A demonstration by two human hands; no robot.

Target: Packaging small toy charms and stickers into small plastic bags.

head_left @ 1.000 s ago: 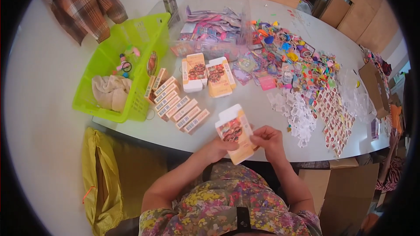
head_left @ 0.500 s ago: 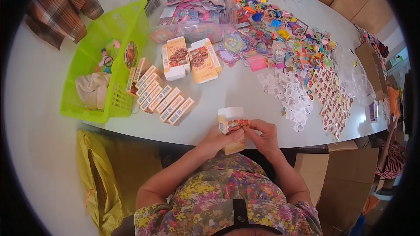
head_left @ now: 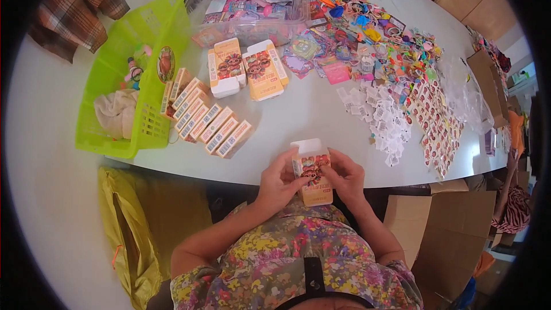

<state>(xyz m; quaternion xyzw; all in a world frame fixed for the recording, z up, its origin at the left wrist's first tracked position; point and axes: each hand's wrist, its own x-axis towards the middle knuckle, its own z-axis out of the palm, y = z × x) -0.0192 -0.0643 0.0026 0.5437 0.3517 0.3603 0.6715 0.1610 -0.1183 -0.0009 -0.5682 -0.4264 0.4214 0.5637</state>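
A small orange-and-white cardboard box [head_left: 317, 195] with printed cartoon figures is held at the table's front edge, its top flap standing up. My left hand [head_left: 279, 181] grips its left side, thumb across the front. Around the right side is my right hand [head_left: 345, 178], its thumb pressed on the front face. Further off to the left, several closed boxes of the same kind [head_left: 209, 126] stand in a slanting row. Two flattened-looking boxes with raised flaps [head_left: 228, 69] lie beyond them.
A green plastic basket [head_left: 109, 146] holding a cloth stands at the left. Behind is a clear plastic bin [head_left: 249, 30] of colourful packets. To the right lie heaped small trinkets [head_left: 373, 34], white labels [head_left: 385, 117] and printed sticker sheets [head_left: 436, 123]. An open carton [head_left: 453, 229] stands below the table.
The box has turned so its printed front shows more fully. My hands have spread to its two sides, the left thumb now lower on the front. The view has shifted slightly.
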